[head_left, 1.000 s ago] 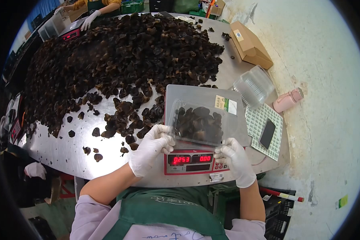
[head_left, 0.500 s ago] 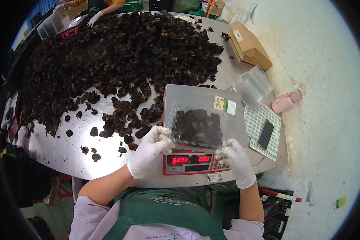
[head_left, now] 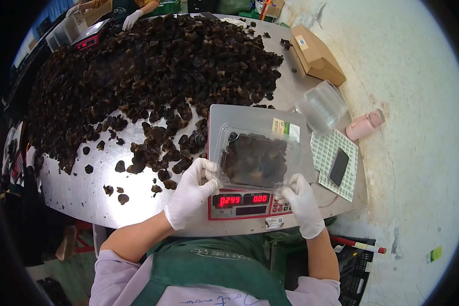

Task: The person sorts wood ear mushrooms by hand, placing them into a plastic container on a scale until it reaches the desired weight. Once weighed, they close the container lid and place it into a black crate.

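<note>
A clear plastic box [head_left: 221,153] with dark wood ear mushrooms [head_left: 257,162] inside sits over the platform of a red-framed digital scale [head_left: 242,113]. My left hand [head_left: 193,189], in a white glove, pinches the box's near left corner. At the near right corner my right hand [head_left: 301,201], gloved the same way, is closed on the plastic edge. The mushrooms show through the clear lid, which carries a green and beige label [head_left: 285,128] near its far right. Red digits on the scale's display [head_left: 240,200] read 0.299 and 0.00.
A large heap of wood ears [head_left: 158,66] covers the far table [head_left: 86,196]. To the right are stacked clear boxes [head_left: 321,108], a label sheet [head_left: 319,148], a phone [head_left: 338,167], a pink bottle [head_left: 364,125] and a cardboard box [head_left: 316,56]. A co-worker's gloved hand [head_left: 132,19] is beyond the heap.
The plastic box has shifted slightly right between my hands, and the scale reading went from 0.298 to 0.299. The co-worker's gloved hand has moved a little to the right.
</note>
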`<state>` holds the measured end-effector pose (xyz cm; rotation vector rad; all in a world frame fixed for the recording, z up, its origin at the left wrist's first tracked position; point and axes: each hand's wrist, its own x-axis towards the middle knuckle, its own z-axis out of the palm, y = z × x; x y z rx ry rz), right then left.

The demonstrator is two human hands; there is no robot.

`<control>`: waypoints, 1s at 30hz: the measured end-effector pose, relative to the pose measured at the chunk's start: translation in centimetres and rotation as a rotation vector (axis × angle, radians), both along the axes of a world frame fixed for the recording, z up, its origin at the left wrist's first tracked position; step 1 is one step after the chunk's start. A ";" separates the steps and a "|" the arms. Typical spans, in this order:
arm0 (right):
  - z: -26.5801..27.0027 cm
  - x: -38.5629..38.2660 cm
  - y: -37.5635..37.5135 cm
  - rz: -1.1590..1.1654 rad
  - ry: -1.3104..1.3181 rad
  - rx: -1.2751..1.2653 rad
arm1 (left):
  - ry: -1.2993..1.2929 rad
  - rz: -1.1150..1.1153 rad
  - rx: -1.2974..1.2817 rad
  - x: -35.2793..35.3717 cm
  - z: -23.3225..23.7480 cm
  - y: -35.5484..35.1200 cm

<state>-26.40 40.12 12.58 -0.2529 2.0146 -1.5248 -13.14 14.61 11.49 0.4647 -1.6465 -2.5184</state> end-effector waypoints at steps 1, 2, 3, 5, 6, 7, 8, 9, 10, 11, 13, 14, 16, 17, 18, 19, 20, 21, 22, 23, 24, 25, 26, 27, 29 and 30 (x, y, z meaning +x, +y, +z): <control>-0.2 0.0 0.1 0.006 0.038 -0.002 | 0.004 -0.001 -0.015 0.1 0.1 0.1; -0.2 0.1 0.1 0.005 0.039 -0.003 | 0.005 -0.002 -0.016 0.2 0.0 0.1; -0.1 0.3 0.0 -0.004 0.049 -0.010 | 0.020 -0.009 -0.013 0.2 -0.2 0.1; 0.0 0.4 0.0 -0.015 0.062 -0.020 | 0.037 -0.016 -0.014 0.3 -0.4 0.1; 0.0 0.5 0.0 -0.011 0.048 -0.029 | 0.043 -0.015 -0.005 0.4 -0.5 0.1; 0.1 0.5 0.0 -0.007 0.034 -0.038 | 0.049 -0.013 0.005 0.5 -0.5 0.2; 0.1 0.6 0.1 -0.009 0.035 -0.039 | 0.051 -0.015 0.004 0.6 -0.4 0.2; 0.3 0.7 0.3 -0.004 0.016 -0.047 | 0.045 -0.021 0.032 0.7 -0.4 0.2; 0.5 0.8 0.4 -0.006 -0.002 -0.059 | 0.040 -0.034 0.056 0.7 -0.2 0.2; 0.7 1.1 0.4 -0.033 0.003 -0.068 | 0.043 -0.061 0.048 0.9 0.1 0.2; 1.8 2.4 0.4 -0.201 0.088 -0.265 | 0.053 -0.107 -0.005 1.5 1.0 1.0; 2.0 3.3 0.0 -0.248 0.101 -0.468 | 0.063 -0.075 -0.051 1.7 2.0 1.9; 2.3 5.4 0.0 -0.279 0.185 -0.572 | 0.098 -0.075 -0.122 2.4 1.7 3.2; -1.9 5.4 0.4 -0.234 0.038 -0.567 | 0.121 -0.092 -0.148 2.5 0.9 4.0; -3.1 6.5 -1.4 -0.277 0.005 -0.774 | 0.115 -0.172 -0.115 2.5 0.6 5.6; -3.6 7.4 -1.7 -0.292 -0.017 -0.987 | 0.101 -0.232 -0.087 2.6 0.4 7.1; -1.2 8.7 -0.2 -0.370 0.053 -0.902 | 0.085 -0.328 -0.096 2.3 -0.4 8.4; 1.1 9.5 0.9 -0.428 0.102 -0.820 | 0.004 -0.427 -0.179 2.3 -2.8 8.5; 1.4 9.8 2.5 -0.561 0.255 -0.746 | 0.050 -0.590 -0.255 2.2 -2.9 9.4; 2.1 10.2 5.5 -0.566 0.306 -0.755 | 0.102 -0.741 -0.326 2.0 -2.9 10.4; 4.1 11.1 8.9 -0.586 0.441 -0.645 | 0.098 -0.755 -0.413 2.9 -0.6 11.7; 5.6 13.0 12.4 -0.732 0.413 -0.450 | 0.101 -0.782 -0.411 3.1 0.2 11.7; 3.3 13.8 17.2 -0.814 0.470 -0.380 | 0.105 -0.778 -0.455 3.1 0.6 11.5; 3.0 15.5 21.8 -0.896 0.429 -0.398 | 0.112 -0.772 -0.497 3.1 0.7 11.3; 3.3 20.7 30.5 -1.073 0.419 -0.138 | 0.136 -0.706 -0.401 3.1 0.6 10.6; 2.1 23.4 35.1 -1.240 0.319 -0.049 | 0.117 -0.689 -0.418 3.0 0.3 10.1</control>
